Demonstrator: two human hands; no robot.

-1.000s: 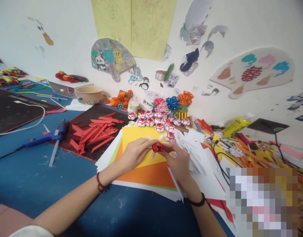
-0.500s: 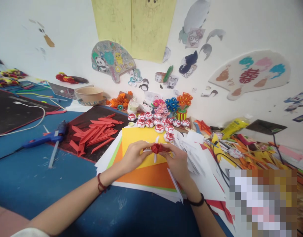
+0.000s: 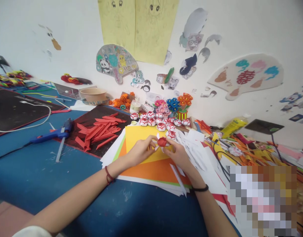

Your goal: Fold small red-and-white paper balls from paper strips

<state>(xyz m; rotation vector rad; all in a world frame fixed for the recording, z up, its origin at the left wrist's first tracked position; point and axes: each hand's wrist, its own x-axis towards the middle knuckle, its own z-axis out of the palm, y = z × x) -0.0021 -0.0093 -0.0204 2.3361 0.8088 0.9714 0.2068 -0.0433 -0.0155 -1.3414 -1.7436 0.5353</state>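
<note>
Between my hands, above a stack of coloured paper (image 3: 143, 168), is a small paper flower (image 3: 162, 142) with a red centre and white strips sticking out. My right hand (image 3: 177, 153) is closed on its right side, thumb below and fingers behind. My left hand (image 3: 143, 149) pinches at a white strip on the flower's left side. Just beyond the hands stand several finished-looking red-and-white paper flowers (image 3: 161, 126), grouped at the back of the stack. The hidden fingertips do not show fully.
A pile of folded red paper strips (image 3: 99, 130) lies on a black mat to the left. Nearby rests a blue glue gun (image 3: 51, 134) with its cord. Loose paper scraps (image 3: 250, 148) and a yellow bottle (image 3: 234, 126) crowd the right. A bowl (image 3: 94, 95) stands near the wall.
The paper flower has turned, and its white strips now point a different way. Both hands sit slightly further right in view, as the camera has shifted a little.
</note>
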